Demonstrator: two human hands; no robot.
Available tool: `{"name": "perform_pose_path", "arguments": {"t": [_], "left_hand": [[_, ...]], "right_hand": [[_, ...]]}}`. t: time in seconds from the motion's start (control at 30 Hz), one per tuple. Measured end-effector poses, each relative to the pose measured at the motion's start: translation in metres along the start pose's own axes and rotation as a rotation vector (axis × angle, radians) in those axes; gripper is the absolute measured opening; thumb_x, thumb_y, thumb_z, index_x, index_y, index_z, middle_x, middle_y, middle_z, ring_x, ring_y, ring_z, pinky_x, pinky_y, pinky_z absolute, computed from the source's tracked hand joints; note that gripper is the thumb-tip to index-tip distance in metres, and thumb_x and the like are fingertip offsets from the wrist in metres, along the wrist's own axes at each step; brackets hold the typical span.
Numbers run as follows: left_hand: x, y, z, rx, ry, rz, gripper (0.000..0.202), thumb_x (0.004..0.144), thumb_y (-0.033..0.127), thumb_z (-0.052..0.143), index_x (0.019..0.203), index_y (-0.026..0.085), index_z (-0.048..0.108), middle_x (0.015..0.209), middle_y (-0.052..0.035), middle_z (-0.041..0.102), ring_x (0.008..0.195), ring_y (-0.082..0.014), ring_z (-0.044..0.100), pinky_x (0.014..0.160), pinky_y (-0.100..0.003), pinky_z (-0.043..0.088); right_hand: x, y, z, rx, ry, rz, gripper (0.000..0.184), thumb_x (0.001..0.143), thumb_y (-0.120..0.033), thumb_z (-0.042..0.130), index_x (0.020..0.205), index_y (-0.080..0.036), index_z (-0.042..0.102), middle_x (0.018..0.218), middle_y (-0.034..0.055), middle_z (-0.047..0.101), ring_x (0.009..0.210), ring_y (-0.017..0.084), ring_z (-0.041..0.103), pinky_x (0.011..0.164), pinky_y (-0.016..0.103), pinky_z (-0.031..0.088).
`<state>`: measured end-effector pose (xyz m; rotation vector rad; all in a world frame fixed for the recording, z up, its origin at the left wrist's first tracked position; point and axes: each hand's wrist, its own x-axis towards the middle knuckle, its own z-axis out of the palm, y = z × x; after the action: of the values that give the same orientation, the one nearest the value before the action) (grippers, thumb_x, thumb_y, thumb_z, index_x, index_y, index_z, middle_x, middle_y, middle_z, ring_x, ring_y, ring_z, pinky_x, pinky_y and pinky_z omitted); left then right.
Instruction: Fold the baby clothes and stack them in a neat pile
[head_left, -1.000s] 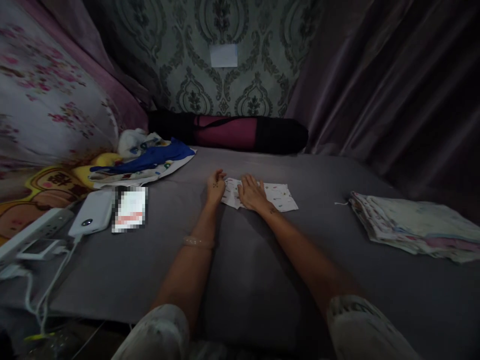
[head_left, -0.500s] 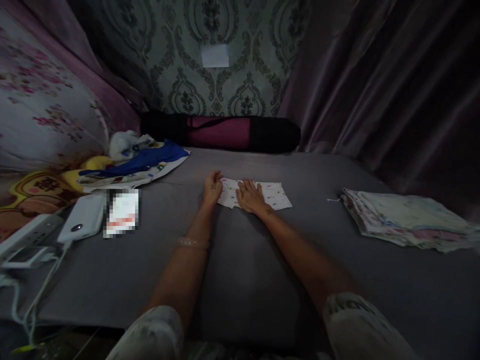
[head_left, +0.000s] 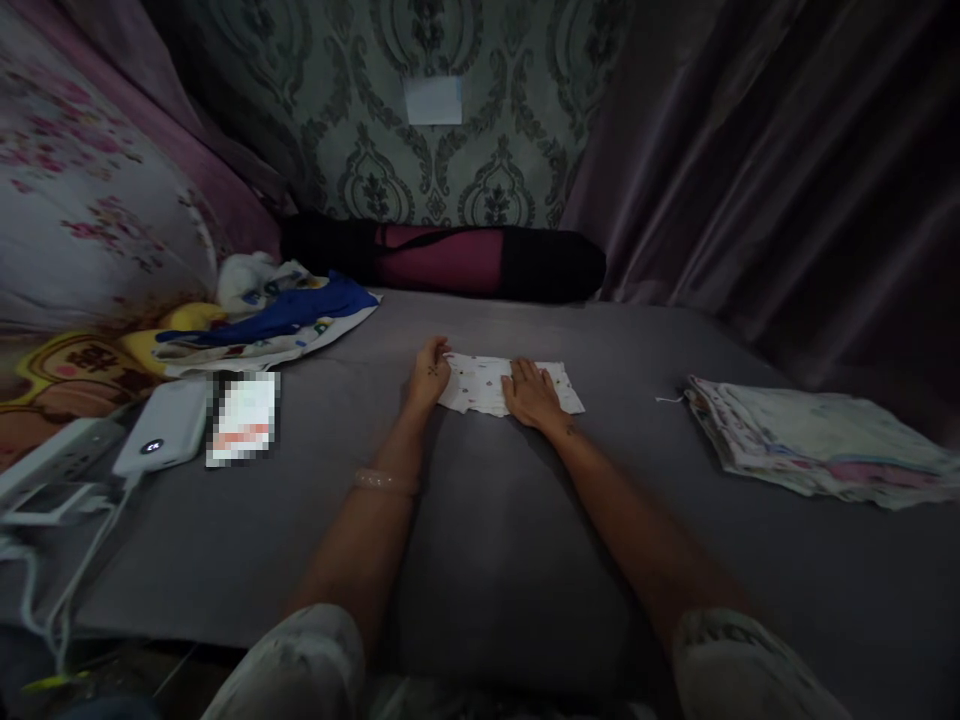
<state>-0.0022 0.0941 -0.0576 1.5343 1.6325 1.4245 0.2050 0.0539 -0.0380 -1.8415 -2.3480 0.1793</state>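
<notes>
A small folded white cloth with a scattered coloured print lies flat on the grey bed sheet. My left hand is at its left edge, fingers curled in around that edge; the fingertips are partly hidden. On the right part of the cloth, my right hand rests palm down with its fingers stretched out flat.
A stack of folded cloths lies at the right. On the left are a blue and white garment, a white power bank, a power strip and cables. A black and pink rolled bag lies along the wall.
My right hand has slid to the right across the cloth, uncovering its middle. My left hand stays at the left edge, barely moved.
</notes>
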Motion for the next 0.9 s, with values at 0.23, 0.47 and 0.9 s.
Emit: {"name": "perform_pose_path", "arguments": {"t": [0.23,0.47,0.9], "left_hand": [[-0.007,0.011,0.001,0.166,-0.043,0.075,0.042,0.088,0.006,0.037,0.124,0.014,0.056,0.113,-0.0112,0.069,0.107,-0.0204,0.063,0.098,-0.035,0.047],[-0.026,0.03,0.01,0.502,-0.31,0.285,0.044,0.097,0.028,0.037,0.137,0.011,0.048,0.142,-0.014,0.052,0.133,-0.0221,0.045,0.113,-0.036,0.031],[-0.04,0.037,0.014,0.903,-0.553,0.264,0.059,0.1,0.044,0.017,0.149,0.014,0.033,0.157,-0.0107,0.03,0.146,-0.0238,0.022,0.12,-0.044,0.01]], "right_hand": [[0.0,0.006,-0.012,0.106,-0.048,0.016,0.063,0.1,-0.041,0.011,0.152,-0.008,0.026,0.159,0.0118,0.023,0.147,0.022,0.016,0.119,0.042,0.012],[-0.002,0.022,-0.013,-0.019,0.056,0.09,0.063,0.1,-0.039,0.014,0.15,-0.003,0.027,0.158,0.0155,0.023,0.147,0.026,0.015,0.119,0.048,0.005],[-0.003,0.025,-0.008,-0.031,0.002,0.124,0.062,0.1,-0.039,0.015,0.149,-0.004,0.031,0.157,0.0144,0.027,0.146,0.026,0.017,0.117,0.047,0.015]]}}
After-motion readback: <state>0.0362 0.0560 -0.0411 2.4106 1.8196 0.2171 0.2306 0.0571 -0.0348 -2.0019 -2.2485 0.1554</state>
